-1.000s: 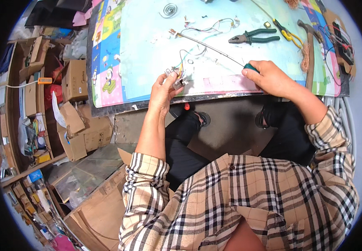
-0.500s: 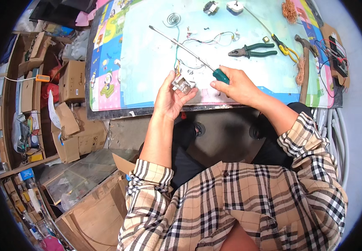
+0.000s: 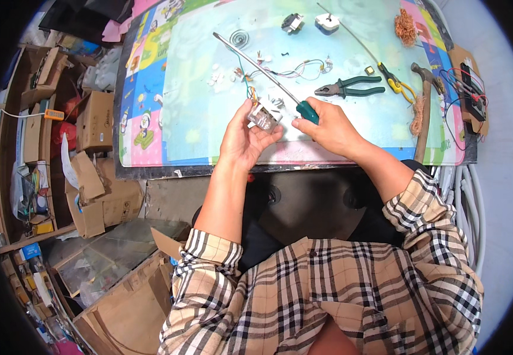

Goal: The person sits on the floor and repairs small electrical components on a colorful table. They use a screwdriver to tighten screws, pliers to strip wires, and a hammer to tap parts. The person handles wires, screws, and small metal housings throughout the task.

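Observation:
My left hand (image 3: 240, 141) holds a small silvery-and-white electrical part (image 3: 263, 120) above the table's near edge, its thumb and fingers about the sides. Thin coloured wires (image 3: 251, 92) run up from the part, one green strand reaching toward a flat dark spiral spring (image 3: 239, 39). In my right hand (image 3: 334, 129) is a long screwdriver (image 3: 277, 83), gripped by its green handle. Its shaft points away to the far left, over the table, and the tip is not on the part. The hands are close together but apart.
Green-handled pliers (image 3: 351, 87), yellow-handled cutters (image 3: 394, 80) and a hammer (image 3: 425, 112) lie to the right on the table. Beyond are two small black-and-white parts (image 3: 327, 23) and a copper wire bundle (image 3: 405, 28). Loose wires (image 3: 309, 68) lie mid-table. Cardboard boxes (image 3: 95, 121) stand left.
The whole view has shifted slightly, with the table lower in it. The part in my left hand has turned a little. Both hands keep their hold.

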Tool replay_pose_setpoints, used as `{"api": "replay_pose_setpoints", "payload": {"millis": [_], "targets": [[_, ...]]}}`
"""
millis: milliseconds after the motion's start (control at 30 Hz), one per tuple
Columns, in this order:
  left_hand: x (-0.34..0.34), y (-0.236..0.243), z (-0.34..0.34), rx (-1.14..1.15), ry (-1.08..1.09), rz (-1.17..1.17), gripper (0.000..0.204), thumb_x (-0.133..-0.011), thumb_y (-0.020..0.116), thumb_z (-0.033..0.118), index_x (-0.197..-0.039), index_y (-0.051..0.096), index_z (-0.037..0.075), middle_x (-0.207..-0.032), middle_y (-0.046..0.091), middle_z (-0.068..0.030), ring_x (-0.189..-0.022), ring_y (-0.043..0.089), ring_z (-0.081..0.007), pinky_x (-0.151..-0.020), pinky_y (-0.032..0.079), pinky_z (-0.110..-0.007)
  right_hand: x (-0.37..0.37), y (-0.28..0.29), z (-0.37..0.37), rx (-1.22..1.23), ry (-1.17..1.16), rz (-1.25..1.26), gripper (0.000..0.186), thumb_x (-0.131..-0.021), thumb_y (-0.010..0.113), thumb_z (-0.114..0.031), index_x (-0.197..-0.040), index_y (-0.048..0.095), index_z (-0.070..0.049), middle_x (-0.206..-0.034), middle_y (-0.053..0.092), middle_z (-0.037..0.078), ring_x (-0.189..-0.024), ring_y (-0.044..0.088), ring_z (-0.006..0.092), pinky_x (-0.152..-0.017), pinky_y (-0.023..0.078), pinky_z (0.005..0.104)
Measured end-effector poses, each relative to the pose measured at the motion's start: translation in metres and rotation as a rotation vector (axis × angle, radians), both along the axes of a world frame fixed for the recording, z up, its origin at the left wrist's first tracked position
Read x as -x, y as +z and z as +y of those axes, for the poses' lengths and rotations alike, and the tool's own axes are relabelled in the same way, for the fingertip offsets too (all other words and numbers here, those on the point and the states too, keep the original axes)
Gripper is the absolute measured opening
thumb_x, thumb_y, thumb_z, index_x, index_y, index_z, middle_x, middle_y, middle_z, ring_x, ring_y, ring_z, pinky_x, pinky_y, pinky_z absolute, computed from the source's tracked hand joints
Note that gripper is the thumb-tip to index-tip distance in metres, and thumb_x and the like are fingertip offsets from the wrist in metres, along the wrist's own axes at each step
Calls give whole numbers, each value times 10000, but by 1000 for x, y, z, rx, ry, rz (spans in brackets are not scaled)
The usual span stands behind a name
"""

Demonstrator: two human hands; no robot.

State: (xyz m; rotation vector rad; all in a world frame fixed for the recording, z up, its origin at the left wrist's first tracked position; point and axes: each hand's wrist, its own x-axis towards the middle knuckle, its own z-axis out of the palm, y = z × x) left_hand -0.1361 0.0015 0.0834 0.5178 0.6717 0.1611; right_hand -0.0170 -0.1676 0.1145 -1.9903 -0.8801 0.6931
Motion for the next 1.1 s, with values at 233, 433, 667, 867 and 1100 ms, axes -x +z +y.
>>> {"api": "replay_pose_setpoints", "payload": {"millis": [233, 433, 667, 867, 1100], "targets": [[-6, 12, -9, -59, -122, -145, 392, -965, 505, 334, -1196, 497, 18, -1035, 653, -186, -814, 677, -307, -713, 604, -434, -6, 7, 4, -163, -5, -23, 432, -746, 767, -290, -934, 551, 34, -846, 593, 183, -773, 575, 283, -712, 455, 381], [-7, 30, -19, -127, -200, -240, 419, -979, 468, 358, -1224, 491, 20, -1061, 646, -163, -844, 677, -235, -665, 609, -391, -8, 4, 8, -174, 76, -40, 492, -726, 781, -297, -992, 549, 46, -919, 592, 196, -853, 584, 318, -775, 457, 394], [1, 29, -16, -577, -324, -172, 533, -828, 735, 197, -1245, 483, -21, -1063, 637, -110, -906, 648, -195, -773, 581, -352, -9, 13, 4, -154, 136, 44, 438, -761, 747, -255, -1013, 545, 40, -970, 565, 191, -891, 567, 302, -801, 454, 382], [4, 24, -14, -720, -284, -146, 554, -810, 753, 178, -1240, 471, -27, -1090, 626, -117, -933, 646, -207, -795, 572, -363, -11, 12, 3, -189, 115, 13, 418, -764, 752, -268, -980, 559, 34, -918, 598, 156, -844, 586, 249, -765, 466, 360], [4, 32, -4, -432, -129, -216, 557, -837, 731, 258, -1242, 482, -31, -1120, 621, -156, -970, 651, -275, -853, 567, -396, -27, 19, -3, -95, -189, 175, 287, -883, 665, -302, -837, 535, -51, -602, 507, -5, -516, 485, 80, -487, 396, 251]]}}
